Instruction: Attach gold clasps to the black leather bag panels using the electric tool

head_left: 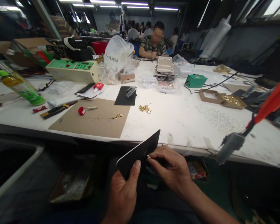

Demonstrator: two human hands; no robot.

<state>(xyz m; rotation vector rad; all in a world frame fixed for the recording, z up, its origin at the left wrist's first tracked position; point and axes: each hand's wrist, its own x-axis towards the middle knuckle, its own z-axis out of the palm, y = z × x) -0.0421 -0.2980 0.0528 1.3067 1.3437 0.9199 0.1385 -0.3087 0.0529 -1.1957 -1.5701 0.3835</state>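
Note:
My left hand (126,189) grips a flat black panel (137,152) with rounded corners, thumb on its face, held tilted in front of the table edge. Between the thumb and fingertips of my right hand (174,168) is a small gold metal fitting (149,157), held against or very close to a small strap or slot on the panel's face. On the table beyond lies a small heap of gold fittings (145,108). A few more gold pieces (117,116) rest on a brown board (93,124). Behind the board, another black panel (125,97) carries a clear plastic piece.
A red-capped glue bottle (81,111), pliers (58,109) and a green-capped drink bottle (21,88) are at left. A green box (196,81) with cables and a tray of gold parts (233,101) stand right. An orange-wrapped hanging tool (233,144) is near my right side. A co-worker (154,43) sits opposite.

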